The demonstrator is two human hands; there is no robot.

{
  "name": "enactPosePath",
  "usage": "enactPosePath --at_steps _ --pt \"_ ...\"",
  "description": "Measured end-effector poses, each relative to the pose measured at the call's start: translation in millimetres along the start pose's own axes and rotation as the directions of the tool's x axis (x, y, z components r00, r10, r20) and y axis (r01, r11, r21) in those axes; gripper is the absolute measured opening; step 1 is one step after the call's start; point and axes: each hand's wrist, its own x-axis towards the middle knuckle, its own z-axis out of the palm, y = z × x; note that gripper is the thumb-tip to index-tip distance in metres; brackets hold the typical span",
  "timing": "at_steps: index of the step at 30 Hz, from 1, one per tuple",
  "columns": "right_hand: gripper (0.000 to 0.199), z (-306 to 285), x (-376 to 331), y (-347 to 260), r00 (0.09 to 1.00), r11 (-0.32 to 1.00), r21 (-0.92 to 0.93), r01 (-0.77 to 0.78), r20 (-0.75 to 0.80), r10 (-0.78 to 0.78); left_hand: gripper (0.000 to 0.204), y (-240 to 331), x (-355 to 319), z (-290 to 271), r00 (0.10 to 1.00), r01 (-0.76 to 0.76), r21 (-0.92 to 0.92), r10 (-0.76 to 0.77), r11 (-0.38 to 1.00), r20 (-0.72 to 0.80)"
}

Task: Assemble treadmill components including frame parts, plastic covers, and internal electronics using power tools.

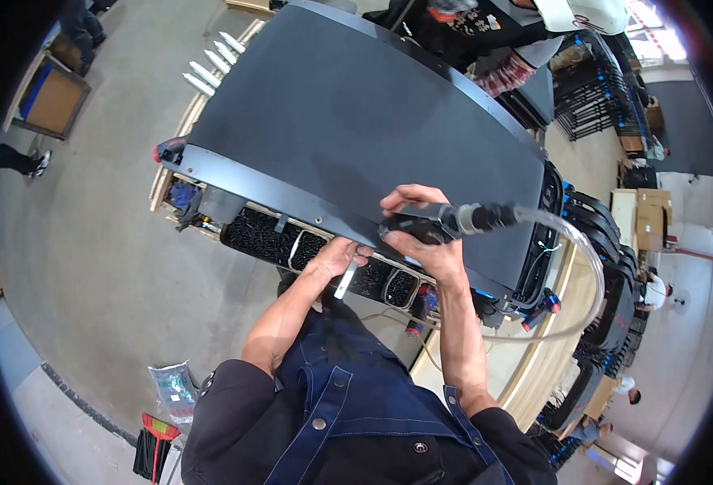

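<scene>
In front of me lies a large dark flat deck (348,105) with grey rails along its edges. My right hand (441,252) is closed around a black air tool (421,228) held over the near rail. A clear hose (589,259) runs from its coupling (481,217) and loops down on the right. At the near edge of the deck, my left hand (338,257) grips a flat silver wrench-like bar (345,280). The bar's far end is hidden by the fingers. Below the rail, beside my left hand, are bins (258,234) of small black fasteners.
A co-worker's patterned sleeve (503,77) is across the deck at top right. Several white rods (203,75) stick out at its far left. Red-and-black power tools (540,310) hang near the right corner. A broom (157,436) and a plastic bag (174,390) are at lower left.
</scene>
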Motion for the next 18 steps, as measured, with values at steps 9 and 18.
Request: enactPosePath --at_steps 9,18 --pt "0.06 27 -14 7 0.951 0.998 -0.017 0.055 -0.305 -0.058 0.015 32 17 -2 0.999 0.033 0.215 -0.034 0.976 0.0" --pt "0.049 24 -13 18 0.95 0.986 0.092 0.137 -0.295 -0.104 0.009 7 15 -23 0.975 -0.191 0.325 0.217 0.926 -0.045"
